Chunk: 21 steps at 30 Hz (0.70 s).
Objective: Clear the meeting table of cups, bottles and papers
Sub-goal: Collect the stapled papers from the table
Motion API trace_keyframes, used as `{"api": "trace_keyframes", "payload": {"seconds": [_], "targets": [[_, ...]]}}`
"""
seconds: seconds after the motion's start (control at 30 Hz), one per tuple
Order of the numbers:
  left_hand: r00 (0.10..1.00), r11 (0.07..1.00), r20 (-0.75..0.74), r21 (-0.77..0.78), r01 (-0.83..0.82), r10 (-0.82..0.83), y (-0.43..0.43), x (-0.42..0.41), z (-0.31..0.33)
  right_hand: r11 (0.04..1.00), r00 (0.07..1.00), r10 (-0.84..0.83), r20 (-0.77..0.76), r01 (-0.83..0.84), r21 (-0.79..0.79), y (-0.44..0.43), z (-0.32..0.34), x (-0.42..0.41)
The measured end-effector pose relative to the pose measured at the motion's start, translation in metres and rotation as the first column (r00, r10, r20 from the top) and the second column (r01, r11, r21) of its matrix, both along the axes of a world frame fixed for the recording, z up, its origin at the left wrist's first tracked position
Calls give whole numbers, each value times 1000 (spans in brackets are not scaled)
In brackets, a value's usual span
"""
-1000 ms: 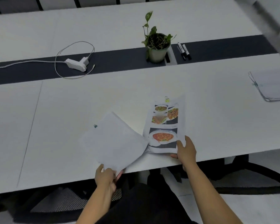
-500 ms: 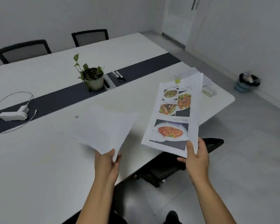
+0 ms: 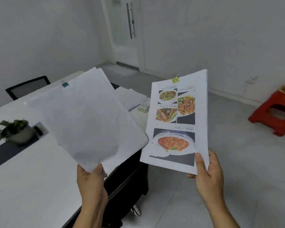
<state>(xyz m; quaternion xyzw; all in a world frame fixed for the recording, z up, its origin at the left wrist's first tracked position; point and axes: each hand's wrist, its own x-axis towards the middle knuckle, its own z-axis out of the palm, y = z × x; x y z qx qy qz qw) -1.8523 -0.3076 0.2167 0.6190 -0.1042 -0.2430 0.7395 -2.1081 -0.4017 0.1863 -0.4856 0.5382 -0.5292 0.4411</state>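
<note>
A small potted plant [image 3: 15,131] in a grey pot sits at the left, on the dark strip [image 3: 5,151] that runs along the white table [image 3: 31,186]. Just right of the plant, a rectangular opening [image 3: 40,130] is set into the strip. Behind the plant, a black mesh-backed chair [image 3: 27,87] stands against the wall. Far right of the plant, a red plastic stool [image 3: 275,112] rests on the grey floor. Beyond, a door has a long vertical metal handle [image 3: 131,20].

Potted plant [image 3: 15,131] blurred; table papers [image 3: 132,97] partly behind held blank stack [image 3: 87,119].
</note>
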Motion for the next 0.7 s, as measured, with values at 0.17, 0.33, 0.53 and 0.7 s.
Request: {"api": "trace_keyframes", "payload": {"seconds": [0.17, 0.33, 0.53, 0.7], "targets": [[996, 995, 7, -37, 89, -89, -77, -63, 14, 998, 998, -60, 25, 60, 12, -64, 8, -68], [997, 996, 27, -54, 72, -71, -167, -99, 13, 997, 996, -82, 37, 82, -3, -151, 9, -102], [997, 997, 24, -29, 70, -69, -315, -124, 1, 996, 997, -75, -1, 74, -51, -289, 21, -120], [994, 993, -1, -45, 111, -111, -446, -141, 14, 985, 988, -134, -78, 124, -122, -415, 59, -143]]}}
